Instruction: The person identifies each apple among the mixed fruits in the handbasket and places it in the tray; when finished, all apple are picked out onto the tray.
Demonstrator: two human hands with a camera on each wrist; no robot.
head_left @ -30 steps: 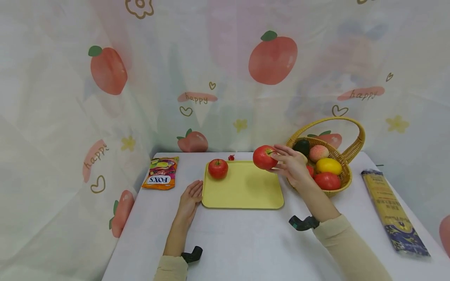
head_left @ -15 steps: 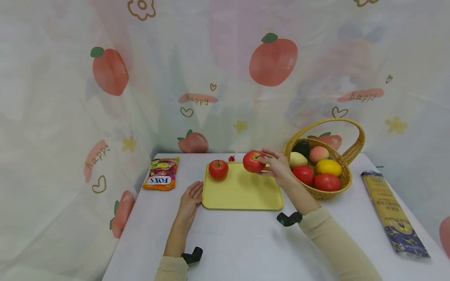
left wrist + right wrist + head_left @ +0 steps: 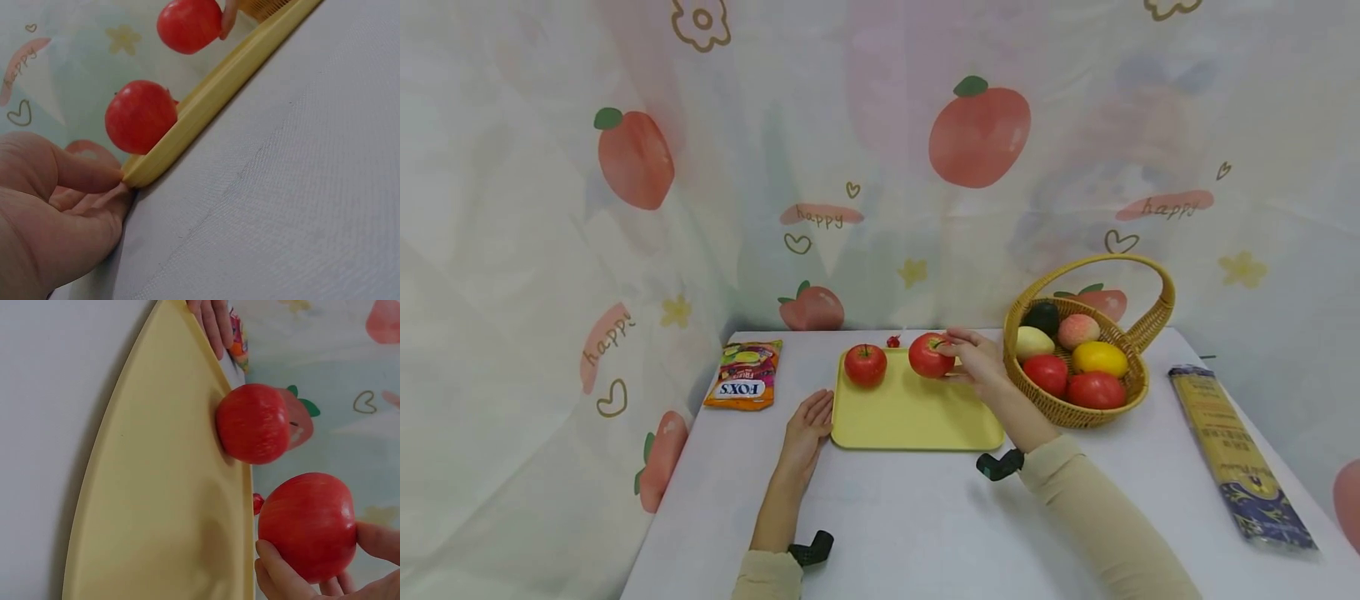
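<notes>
My right hand (image 3: 977, 363) grips a red apple (image 3: 931, 356) by its right side, above the back right part of a yellow tray (image 3: 917, 417). In the right wrist view, thumb and fingers wrap that apple (image 3: 307, 527) from below. A second red apple (image 3: 865, 366) sits at the tray's back left corner. At the tray's left edge, my left hand (image 3: 806, 427) lies on its side. The left wrist view has its thumb (image 3: 94, 174) on the rim and other fingers lower at the tray corner, holding the edge.
A wicker basket (image 3: 1075, 414) of mixed fruit stands right of the tray, its handle arching up. An orange FOX'S candy bag (image 3: 744, 375) lies at left, and a long yellow-and-blue packet (image 3: 1240, 458) at right. A small red item (image 3: 892, 342) sits behind the tray.
My right hand has carried the apple left and down, away from the basket to over the tray. The left hand has stayed at the tray's left edge.
</notes>
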